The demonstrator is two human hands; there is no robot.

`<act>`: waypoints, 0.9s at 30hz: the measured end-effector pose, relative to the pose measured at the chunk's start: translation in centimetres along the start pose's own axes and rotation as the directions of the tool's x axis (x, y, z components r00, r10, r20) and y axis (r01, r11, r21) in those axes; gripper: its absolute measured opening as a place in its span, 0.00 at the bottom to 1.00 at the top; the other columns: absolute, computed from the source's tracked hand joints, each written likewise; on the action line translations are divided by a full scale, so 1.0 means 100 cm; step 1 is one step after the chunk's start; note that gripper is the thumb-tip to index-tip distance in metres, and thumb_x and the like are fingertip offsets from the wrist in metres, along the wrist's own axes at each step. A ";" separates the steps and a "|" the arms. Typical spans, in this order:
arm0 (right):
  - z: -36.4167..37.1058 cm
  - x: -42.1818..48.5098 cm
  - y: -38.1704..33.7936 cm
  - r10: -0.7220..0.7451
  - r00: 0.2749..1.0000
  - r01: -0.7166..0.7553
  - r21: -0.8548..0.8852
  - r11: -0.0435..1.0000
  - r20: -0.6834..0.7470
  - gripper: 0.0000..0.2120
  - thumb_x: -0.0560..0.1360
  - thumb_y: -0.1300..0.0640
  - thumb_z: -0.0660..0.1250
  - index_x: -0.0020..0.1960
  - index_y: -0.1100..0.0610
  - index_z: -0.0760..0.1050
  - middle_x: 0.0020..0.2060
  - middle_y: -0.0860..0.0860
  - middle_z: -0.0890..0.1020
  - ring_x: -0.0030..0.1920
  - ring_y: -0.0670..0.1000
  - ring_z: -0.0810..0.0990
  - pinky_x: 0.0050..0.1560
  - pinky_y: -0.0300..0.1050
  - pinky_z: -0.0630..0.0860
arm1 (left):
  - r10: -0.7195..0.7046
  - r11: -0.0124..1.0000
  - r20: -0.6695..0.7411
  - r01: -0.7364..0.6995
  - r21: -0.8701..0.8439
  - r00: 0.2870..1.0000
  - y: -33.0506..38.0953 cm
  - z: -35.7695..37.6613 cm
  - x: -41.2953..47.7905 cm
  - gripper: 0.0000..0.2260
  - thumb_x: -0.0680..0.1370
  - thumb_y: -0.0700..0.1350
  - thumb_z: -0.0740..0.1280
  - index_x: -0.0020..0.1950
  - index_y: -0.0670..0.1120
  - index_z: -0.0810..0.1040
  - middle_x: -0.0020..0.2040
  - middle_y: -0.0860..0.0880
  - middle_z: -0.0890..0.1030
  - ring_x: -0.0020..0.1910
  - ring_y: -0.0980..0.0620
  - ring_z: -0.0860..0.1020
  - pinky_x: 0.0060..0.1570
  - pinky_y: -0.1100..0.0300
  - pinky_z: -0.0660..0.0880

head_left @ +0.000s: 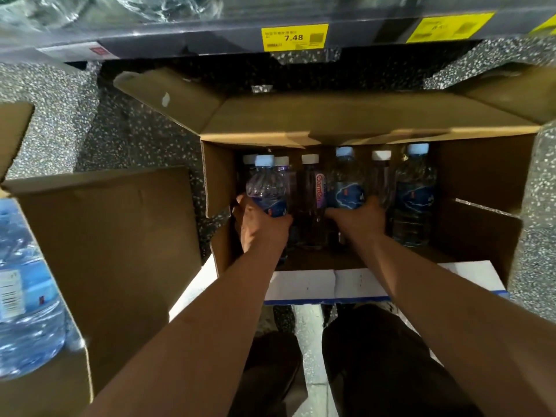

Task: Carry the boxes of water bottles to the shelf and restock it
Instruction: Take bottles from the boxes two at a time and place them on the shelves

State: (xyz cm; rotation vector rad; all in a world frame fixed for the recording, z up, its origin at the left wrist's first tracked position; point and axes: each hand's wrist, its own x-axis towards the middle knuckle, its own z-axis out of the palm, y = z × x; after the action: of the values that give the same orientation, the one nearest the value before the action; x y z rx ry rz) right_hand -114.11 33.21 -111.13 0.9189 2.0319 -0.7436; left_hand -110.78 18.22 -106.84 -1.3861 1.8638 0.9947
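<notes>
dim, blurred edges, glare on shelf [210, 34].

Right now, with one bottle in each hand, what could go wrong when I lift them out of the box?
1. The left hand holds the left bottle and the right hand the middle bottle, both low on the body; either may tilt or slip from the grip.
2. The pink-labelled bottle stands close between them; lifting could knock it over.
3. The far flap seems to lean over the caps and may catch a rising bottle.
</notes>
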 end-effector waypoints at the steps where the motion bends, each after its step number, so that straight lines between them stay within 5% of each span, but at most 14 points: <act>1: -0.002 -0.001 -0.003 0.036 0.999 -0.037 0.057 0.998 0.025 0.47 0.60 0.50 0.80 0.72 0.57 0.61 0.65 0.57 0.72 0.64 0.59 0.73 0.60 0.55 0.75 | 0.016 1.000 -0.001 -0.016 0.014 1.000 0.002 -0.001 -0.002 0.43 0.70 0.47 0.75 0.76 0.44 0.52 0.68 0.43 0.70 0.66 0.41 0.70 0.64 0.48 0.71; 4: -0.015 -0.011 -0.013 0.094 0.993 -0.104 0.145 0.984 0.071 0.47 0.60 0.53 0.80 0.72 0.59 0.60 0.63 0.54 0.74 0.61 0.57 0.75 0.59 0.53 0.75 | 0.067 0.997 0.014 -0.068 0.031 0.998 0.011 -0.008 -0.015 0.42 0.67 0.49 0.76 0.74 0.46 0.56 0.68 0.44 0.69 0.67 0.42 0.69 0.65 0.48 0.69; 7: -0.030 -0.035 -0.013 0.048 0.995 -0.058 0.116 0.992 0.082 0.38 0.62 0.54 0.79 0.68 0.61 0.69 0.59 0.53 0.79 0.57 0.54 0.78 0.51 0.40 0.71 | 0.151 0.988 0.052 -0.152 0.014 0.987 0.021 -0.019 -0.038 0.43 0.64 0.49 0.77 0.74 0.48 0.59 0.68 0.46 0.68 0.67 0.44 0.68 0.64 0.52 0.68; 14: -0.089 -0.106 -0.019 0.014 0.993 -0.030 0.136 0.990 0.116 0.24 0.54 0.53 0.82 0.48 0.55 0.80 0.44 0.51 0.83 0.48 0.54 0.82 0.53 0.48 0.78 | 0.159 0.979 0.134 -0.139 -0.150 0.978 0.034 -0.061 -0.098 0.43 0.54 0.54 0.78 0.67 0.57 0.66 0.59 0.52 0.78 0.56 0.49 0.78 0.57 0.50 0.76; 17: -0.111 -0.139 -0.032 -0.037 0.992 0.000 0.296 0.955 0.120 0.20 0.55 0.59 0.81 0.44 0.55 0.81 0.42 0.53 0.85 0.43 0.54 0.84 0.49 0.51 0.81 | 0.172 0.951 0.150 -0.124 -0.285 0.974 0.042 -0.084 -0.118 0.31 0.58 0.45 0.79 0.57 0.55 0.70 0.48 0.53 0.80 0.49 0.50 0.80 0.50 0.52 0.78; 21: -0.135 -0.185 -0.058 -0.148 0.977 0.072 0.417 0.906 0.152 0.18 0.64 0.69 0.76 0.53 0.62 0.78 0.43 0.55 0.83 0.38 0.50 0.80 0.36 0.38 0.76 | 0.254 0.901 0.195 -0.158 -0.403 0.947 0.053 -0.112 -0.146 0.28 0.62 0.40 0.78 0.58 0.51 0.71 0.46 0.51 0.79 0.42 0.51 0.80 0.31 0.64 0.76; 25: -0.149 -0.237 -0.067 -0.277 0.943 0.170 0.451 0.876 0.183 0.20 0.64 0.69 0.76 0.55 0.62 0.79 0.47 0.56 0.85 0.44 0.51 0.83 0.43 0.41 0.77 | 0.352 0.860 0.226 -0.219 -0.460 0.908 0.062 -0.141 -0.178 0.31 0.61 0.34 0.78 0.61 0.44 0.71 0.46 0.47 0.82 0.44 0.49 0.81 0.49 0.53 0.79; 27: -0.155 -0.263 -0.071 -0.326 0.920 0.193 0.476 0.858 0.215 0.18 0.65 0.70 0.74 0.54 0.62 0.79 0.46 0.56 0.85 0.41 0.48 0.83 0.38 0.36 0.76 | 0.408 0.840 0.227 -0.266 -0.473 0.884 0.065 -0.154 -0.194 0.33 0.58 0.35 0.78 0.61 0.39 0.71 0.46 0.43 0.82 0.43 0.46 0.82 0.51 0.47 0.79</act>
State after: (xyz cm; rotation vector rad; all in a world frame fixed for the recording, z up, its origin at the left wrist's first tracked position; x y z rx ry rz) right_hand -114.44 31.48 -79.80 0.7231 1.7685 -1.4575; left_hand -112.36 16.18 -81.38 -1.0383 1.7345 1.7931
